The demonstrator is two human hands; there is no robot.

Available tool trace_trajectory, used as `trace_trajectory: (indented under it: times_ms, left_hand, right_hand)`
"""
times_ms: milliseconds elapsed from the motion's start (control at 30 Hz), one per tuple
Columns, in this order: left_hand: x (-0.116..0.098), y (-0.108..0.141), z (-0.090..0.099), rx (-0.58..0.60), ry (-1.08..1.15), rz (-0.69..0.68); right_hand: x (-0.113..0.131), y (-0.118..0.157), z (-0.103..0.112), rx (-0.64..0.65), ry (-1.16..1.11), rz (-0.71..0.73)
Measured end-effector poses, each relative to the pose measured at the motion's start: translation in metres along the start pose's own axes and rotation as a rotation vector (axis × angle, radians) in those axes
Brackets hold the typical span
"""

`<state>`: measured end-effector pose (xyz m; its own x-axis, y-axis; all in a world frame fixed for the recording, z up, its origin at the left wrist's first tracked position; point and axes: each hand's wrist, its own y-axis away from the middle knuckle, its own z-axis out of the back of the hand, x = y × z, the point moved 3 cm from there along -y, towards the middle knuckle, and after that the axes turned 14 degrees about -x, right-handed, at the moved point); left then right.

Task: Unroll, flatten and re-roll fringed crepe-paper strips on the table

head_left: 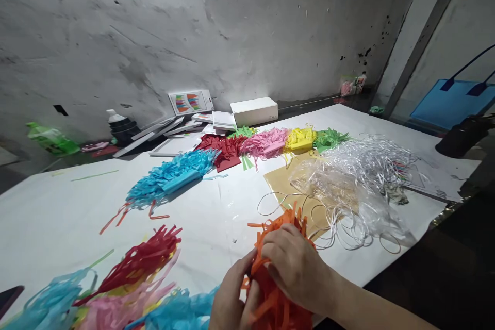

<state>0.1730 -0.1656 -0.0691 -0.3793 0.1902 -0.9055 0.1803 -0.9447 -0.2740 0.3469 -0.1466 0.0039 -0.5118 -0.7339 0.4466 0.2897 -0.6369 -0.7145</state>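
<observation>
An orange paper fringe [285, 314], cut into thin strips, is at the front edge of the table, between my two hands. My left hand [232, 296] grips its left side, thumb and fingers closed on the strips. From above and the right, my right hand [296, 263] is closed over the fringe's upper part, and its fingertips are partly hidden among the strips. Left of my hands lie a dark red fringe [143, 258], a pink fringe [116, 312] and a blue fringe [181, 312], loosely heaped together.
Farther back lie folded fringes in blue [174, 175], dark red [222, 149], pink [266, 142], yellow [300, 138] and green [330, 139]. Right of them, white string [367, 160] and clear plastic [363, 211] cover brown paper [276, 180]. A white box [254, 111] stands against the wall.
</observation>
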Motion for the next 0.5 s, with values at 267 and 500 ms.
trace_trajectory:
  times_ms: [267, 500]
  left_hand:
    - [-0.002, -0.004, -0.004, -0.095, -0.215, -0.464]
    - [-0.019, -0.008, -0.008, -0.289, -0.375, -0.704]
  right_hand:
    - [-0.016, -0.005, -0.005, 0.197, 0.15, -0.251]
    - [-0.033, -0.016, 0.014, 0.101, 0.098, -0.472]
